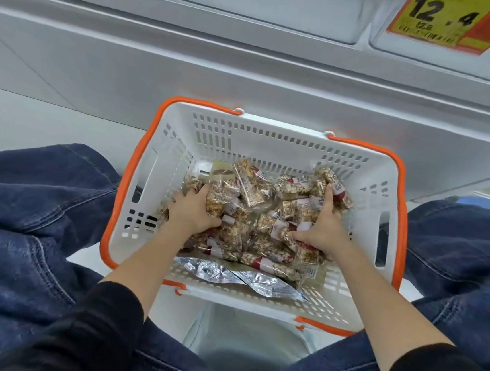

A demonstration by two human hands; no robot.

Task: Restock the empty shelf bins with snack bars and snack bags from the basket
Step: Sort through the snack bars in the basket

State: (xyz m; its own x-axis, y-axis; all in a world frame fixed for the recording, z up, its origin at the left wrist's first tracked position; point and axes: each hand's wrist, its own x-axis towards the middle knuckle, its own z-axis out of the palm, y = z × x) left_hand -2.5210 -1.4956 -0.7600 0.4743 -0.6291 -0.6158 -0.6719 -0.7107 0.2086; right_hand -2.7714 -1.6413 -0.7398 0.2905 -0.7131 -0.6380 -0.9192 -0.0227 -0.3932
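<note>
A white plastic basket (260,139) with orange handles stands on the floor between my knees. Inside lies a heap of clear-wrapped snack bars (254,195) with red and white labels. My left hand (195,210) grips the left side of the heap, fingers curled around several bars. On the right side, my right hand (322,225) grips more bars, thumb on top. A silver foil snack bag (244,278) lies flat at the basket's near end, under the bars.
White shelf bins (255,4) run across the top, one bearing a yellow and orange price tag (442,19). A grey shelf base (248,75) stands behind the basket. My jeans-clad legs (24,224) flank the basket on both sides.
</note>
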